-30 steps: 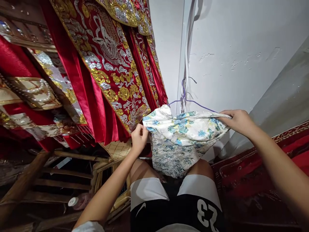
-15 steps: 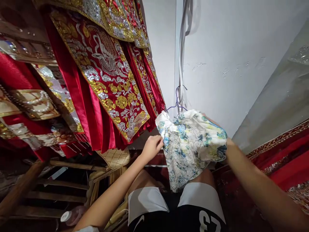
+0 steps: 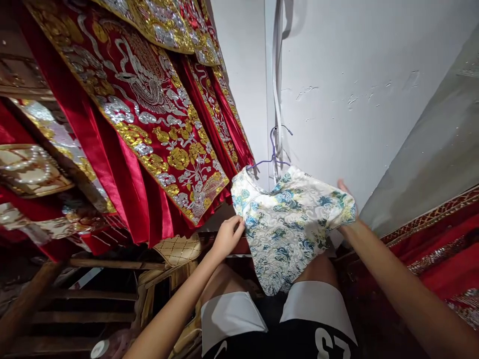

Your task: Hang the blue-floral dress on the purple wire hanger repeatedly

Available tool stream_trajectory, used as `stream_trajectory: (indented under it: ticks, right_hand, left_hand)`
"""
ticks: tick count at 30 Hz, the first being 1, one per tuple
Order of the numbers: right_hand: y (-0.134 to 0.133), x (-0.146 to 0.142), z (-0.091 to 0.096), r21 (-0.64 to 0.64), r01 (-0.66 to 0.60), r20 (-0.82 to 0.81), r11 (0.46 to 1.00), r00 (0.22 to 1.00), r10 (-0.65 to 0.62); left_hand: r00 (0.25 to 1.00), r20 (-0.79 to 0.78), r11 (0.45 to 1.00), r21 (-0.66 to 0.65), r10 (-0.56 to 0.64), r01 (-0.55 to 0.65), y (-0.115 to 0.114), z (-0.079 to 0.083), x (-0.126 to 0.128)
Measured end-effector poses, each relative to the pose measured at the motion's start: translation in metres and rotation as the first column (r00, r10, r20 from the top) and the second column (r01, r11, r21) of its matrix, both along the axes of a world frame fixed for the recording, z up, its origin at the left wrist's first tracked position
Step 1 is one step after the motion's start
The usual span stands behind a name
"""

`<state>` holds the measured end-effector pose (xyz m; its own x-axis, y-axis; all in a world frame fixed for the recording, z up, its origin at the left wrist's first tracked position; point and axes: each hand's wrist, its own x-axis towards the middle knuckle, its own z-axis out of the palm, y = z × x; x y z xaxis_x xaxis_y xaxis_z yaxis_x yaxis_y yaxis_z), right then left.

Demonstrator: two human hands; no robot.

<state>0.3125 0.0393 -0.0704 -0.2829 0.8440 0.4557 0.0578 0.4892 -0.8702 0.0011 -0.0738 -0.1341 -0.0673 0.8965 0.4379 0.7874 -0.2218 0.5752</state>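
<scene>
A white garment with a blue and yellow flower print [image 3: 288,224] hangs on a thin purple wire hanger [image 3: 272,154] in front of the white wall. My left hand [image 3: 228,235] pinches the garment's left edge with closed fingers. My right hand [image 3: 345,199] is mostly hidden behind the garment's right shoulder; only fingertips show above the cloth.
Red robes with gold and silver embroidery [image 3: 149,124] hang close on the left. A quilted gold cushion [image 3: 177,249] lies on wooden furniture [image 3: 75,299] below them. Red embroidered fabric [image 3: 441,254] lies at the right. A white cable strip [image 3: 276,75] runs down the wall.
The garment was held stretched wide between both hands; it bunched together and now hangs spread on the hanger. My right hand moved from the top edge to behind the right shoulder.
</scene>
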Motion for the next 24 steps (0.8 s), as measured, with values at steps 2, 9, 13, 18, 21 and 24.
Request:
stream_trajectory:
  ticks: [2, 9, 13, 18, 21, 24]
  right_hand:
    - [0.001, 0.007, 0.003, -0.095, -0.009, -0.098, 0.995, 0.995, 0.000]
    - [-0.004, 0.008, 0.040, -0.179, 0.097, -0.270, 0.979, 0.952, -0.144]
    - [-0.001, -0.013, 0.081, -0.090, 0.162, -0.320, 0.983, 0.930, -0.182]
    - [-0.036, -0.047, 0.091, -0.130, -0.048, -0.392, 0.990, 0.920, -0.007]
    - [-0.060, -0.056, 0.075, -0.186, -0.196, -0.401, 0.963, 0.910, 0.108]
    - [-0.085, -0.052, 0.057, -0.177, -0.323, -0.271, 0.930, 0.924, 0.269]
  left_hand:
    - [0.999, 0.044, 1.000, 0.017, 0.012, -0.012, -0.002, -0.006, 0.000]
    - [0.991, 0.132, 0.956, 0.286, 0.035, -0.072, -0.003, 0.007, 0.009]
    - [0.994, 0.063, 0.895, 0.434, 0.085, -0.104, 0.003, 0.044, 0.010]
    - [0.993, -0.067, 0.928, 0.367, 0.101, -0.070, 0.031, 0.073, -0.002]
    - [1.000, 0.019, 0.970, 0.245, 0.007, -0.012, 0.049, 0.069, -0.007]
    - [0.971, 0.165, 0.973, 0.176, -0.176, 0.146, 0.059, 0.054, -0.001]
